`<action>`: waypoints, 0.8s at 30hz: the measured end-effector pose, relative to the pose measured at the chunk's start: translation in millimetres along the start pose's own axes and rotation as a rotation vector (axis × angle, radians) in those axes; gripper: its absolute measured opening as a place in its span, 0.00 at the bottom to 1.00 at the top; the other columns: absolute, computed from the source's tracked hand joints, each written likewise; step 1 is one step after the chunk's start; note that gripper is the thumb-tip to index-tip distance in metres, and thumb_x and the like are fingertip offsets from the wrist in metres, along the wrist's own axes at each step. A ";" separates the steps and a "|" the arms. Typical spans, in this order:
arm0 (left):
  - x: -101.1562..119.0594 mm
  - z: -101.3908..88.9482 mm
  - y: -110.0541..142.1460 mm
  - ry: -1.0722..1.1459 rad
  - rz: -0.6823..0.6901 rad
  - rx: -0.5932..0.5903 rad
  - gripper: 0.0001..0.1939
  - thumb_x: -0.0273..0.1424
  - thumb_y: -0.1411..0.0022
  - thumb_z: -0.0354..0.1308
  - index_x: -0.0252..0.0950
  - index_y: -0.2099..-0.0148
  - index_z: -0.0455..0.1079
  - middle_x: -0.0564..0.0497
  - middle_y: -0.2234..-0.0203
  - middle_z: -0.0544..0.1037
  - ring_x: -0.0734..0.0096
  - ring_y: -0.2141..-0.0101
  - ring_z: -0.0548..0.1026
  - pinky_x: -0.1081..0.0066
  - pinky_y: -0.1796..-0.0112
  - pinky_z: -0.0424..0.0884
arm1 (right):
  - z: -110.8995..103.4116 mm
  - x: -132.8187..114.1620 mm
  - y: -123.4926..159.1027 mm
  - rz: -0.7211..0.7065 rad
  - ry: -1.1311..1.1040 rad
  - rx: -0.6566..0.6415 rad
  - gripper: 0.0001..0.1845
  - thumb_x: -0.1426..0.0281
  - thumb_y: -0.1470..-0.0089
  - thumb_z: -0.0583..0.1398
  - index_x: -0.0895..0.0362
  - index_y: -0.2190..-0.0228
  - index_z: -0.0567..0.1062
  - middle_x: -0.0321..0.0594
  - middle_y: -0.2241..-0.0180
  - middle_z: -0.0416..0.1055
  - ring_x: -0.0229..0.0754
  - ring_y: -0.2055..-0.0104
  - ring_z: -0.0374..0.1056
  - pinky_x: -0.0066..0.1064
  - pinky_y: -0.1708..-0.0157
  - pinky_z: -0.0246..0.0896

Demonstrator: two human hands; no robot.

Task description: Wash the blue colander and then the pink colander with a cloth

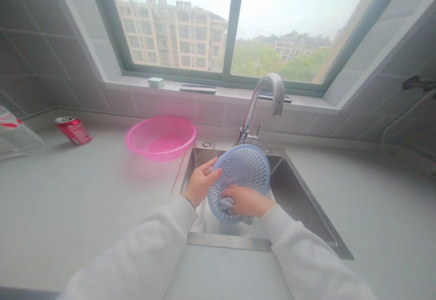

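Observation:
Over a stainless steel sink (229, 241) I hold a round blue perforated plastic basket (243, 168), tilted towards me. My left hand (202, 182) grips its left rim, with the fingers on the near side and the thumb across the edge. My right hand (245, 201) presses a crumpled grey-blue cloth (225, 195) against the basket's lower part. Most of the cloth is hidden under that hand. White sleeves cover both forearms.
A chrome faucet (262, 104) rises behind the sink. On the counter (85, 200) to the left stand a pink plastic basket (161, 138), a red can (73, 130) lying on its side, and a plastic bag (15, 134). A small green-white dish (156, 82) sits on the windowsill.

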State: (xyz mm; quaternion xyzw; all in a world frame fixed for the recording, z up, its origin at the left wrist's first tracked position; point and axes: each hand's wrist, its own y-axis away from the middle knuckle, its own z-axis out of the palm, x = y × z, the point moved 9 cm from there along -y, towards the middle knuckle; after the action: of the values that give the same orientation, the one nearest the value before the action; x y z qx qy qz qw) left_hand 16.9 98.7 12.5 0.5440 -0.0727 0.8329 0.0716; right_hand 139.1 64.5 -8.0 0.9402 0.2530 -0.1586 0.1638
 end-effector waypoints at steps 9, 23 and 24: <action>5.2 2.6 0.8 -0.058 0.033 0.011 0.39 0.43 0.51 0.73 0.32 0.39 0.72 0.36 0.46 0.78 0.42 0.43 0.74 0.47 0.41 0.66 | -8.7 46.2 6.5 0.362 0.121 0.063 0.15 0.76 0.52 0.60 0.56 0.61 0.79 0.49 0.59 0.78 0.53 0.58 0.74 0.36 0.62 0.62; -4.2 12.0 1.0 -0.111 -0.016 -0.062 0.40 0.42 0.52 0.74 0.33 0.39 0.72 0.39 0.43 0.77 0.42 0.42 0.73 0.50 0.40 0.65 | -52.5 19.4 3.1 0.041 -0.553 0.599 0.23 0.73 0.51 0.60 0.57 0.51 0.73 0.44 0.52 0.75 0.48 0.49 0.70 0.40 0.46 0.60; -2.7 12.6 1.5 -0.115 -0.018 -0.062 0.39 0.42 0.52 0.74 0.34 0.39 0.73 0.39 0.43 0.77 0.43 0.42 0.73 0.50 0.40 0.65 | -58.1 27.2 6.1 0.078 -0.540 0.657 0.22 0.72 0.50 0.60 0.57 0.51 0.73 0.44 0.52 0.75 0.48 0.49 0.69 0.40 0.45 0.60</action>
State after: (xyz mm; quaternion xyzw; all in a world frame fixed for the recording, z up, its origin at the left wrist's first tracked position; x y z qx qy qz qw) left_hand 29.0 94.6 14.9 0.5890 -0.0976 0.7969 0.0917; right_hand 177.2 93.7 35.1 0.8759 0.1013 -0.4652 -0.0782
